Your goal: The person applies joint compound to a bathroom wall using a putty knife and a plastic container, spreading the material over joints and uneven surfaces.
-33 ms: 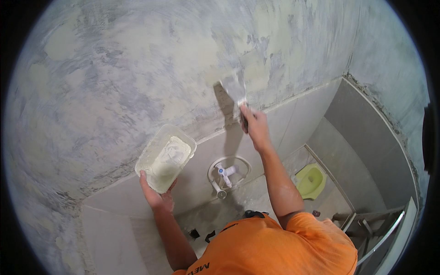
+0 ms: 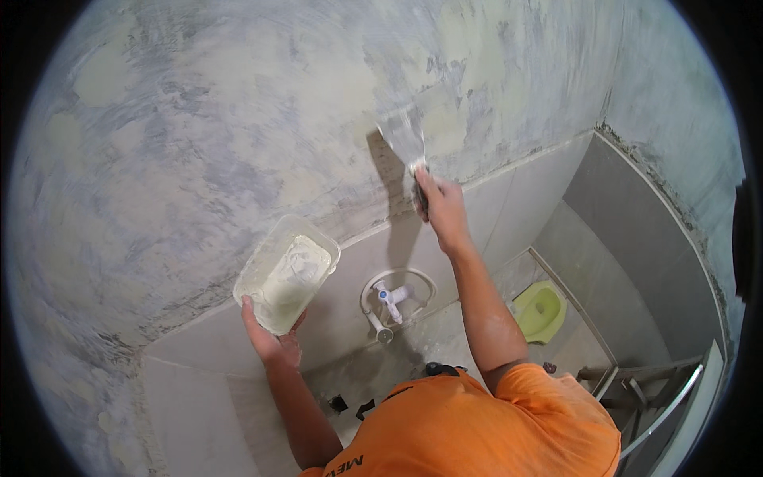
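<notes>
My left hand [image 2: 276,338] is closed round the lower end of a clear plastic tub [image 2: 253,266], held tilted out in front of the wall. Inside it lies a mass of pale cream putty [image 2: 296,274]. In my right hand [image 2: 442,208] is a putty knife [image 2: 405,139], gripped by its dark handle with the wide metal blade pointing up. The blade is at the patchy grey and cream wall [image 2: 310,103], just above the tiled part, and seems to touch it. Its shadow falls to the left and below. Motion blurs the blade slightly.
A white tap [image 2: 389,302] with a coiled hose juts from the grey tiles [image 2: 509,203] below my hands. A green squat toilet [image 2: 540,312] is set in the floor at right. A metal-edged frame [image 2: 664,413] stands at the lower right.
My right hand and the putty knife have shifted slightly upward and left along the wall. My left hand and the tub stay almost in place.
</notes>
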{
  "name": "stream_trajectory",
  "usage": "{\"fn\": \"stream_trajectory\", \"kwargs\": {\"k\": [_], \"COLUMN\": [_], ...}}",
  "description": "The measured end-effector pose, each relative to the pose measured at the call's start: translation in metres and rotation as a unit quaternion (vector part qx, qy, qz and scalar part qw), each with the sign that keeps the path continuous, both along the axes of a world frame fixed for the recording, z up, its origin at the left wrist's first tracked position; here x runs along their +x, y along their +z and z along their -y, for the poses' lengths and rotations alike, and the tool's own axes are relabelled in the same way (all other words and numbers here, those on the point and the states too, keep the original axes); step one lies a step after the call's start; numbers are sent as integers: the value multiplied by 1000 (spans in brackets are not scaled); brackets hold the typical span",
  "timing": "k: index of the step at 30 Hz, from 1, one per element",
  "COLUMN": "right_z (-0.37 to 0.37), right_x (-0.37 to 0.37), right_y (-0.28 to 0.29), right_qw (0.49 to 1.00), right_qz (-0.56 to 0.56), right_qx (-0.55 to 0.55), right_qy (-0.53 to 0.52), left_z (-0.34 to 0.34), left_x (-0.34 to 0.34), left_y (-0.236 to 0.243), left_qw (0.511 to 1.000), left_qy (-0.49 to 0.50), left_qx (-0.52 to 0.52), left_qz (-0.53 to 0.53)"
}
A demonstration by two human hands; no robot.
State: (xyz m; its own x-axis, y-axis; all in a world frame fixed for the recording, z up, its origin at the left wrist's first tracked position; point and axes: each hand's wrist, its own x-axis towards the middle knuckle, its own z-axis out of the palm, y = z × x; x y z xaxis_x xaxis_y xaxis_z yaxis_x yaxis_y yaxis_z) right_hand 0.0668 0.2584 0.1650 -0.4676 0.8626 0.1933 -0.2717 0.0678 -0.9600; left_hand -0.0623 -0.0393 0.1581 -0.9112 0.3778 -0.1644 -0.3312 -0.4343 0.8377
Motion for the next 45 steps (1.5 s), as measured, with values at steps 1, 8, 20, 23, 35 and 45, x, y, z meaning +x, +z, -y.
{"fn": "stream_trajectory", "kwargs": {"k": [1,8,20,23,35,45], "right_z": [-3,8,7,0,28,1], "right_x": [-6,-15,-34,-41,30,-20], "right_y": [8,-71,10,-34,-13,-41], "right_qw": [1000,998,1000,998,994,992], "right_qz": [1,57,-1,57,110,123], "right_qx": [-5,-40,-6,-32,-27,-11], "right_qy": [-2,-3,-25,-1,-4,33], "left_z": [-2,0,2,-2,-10,-2], "left_x": [2,11,13,14,34,47], "left_y": [2,4,5,1,12,11], "left_qw": [1000,1000,999,1000,999,999], "left_qy": [12,21,34,5,-23,-36], "left_qx": [-2,23,-37,-17,-22,-14], "left_qz": [2,-5,-21,-1,2,6]}}
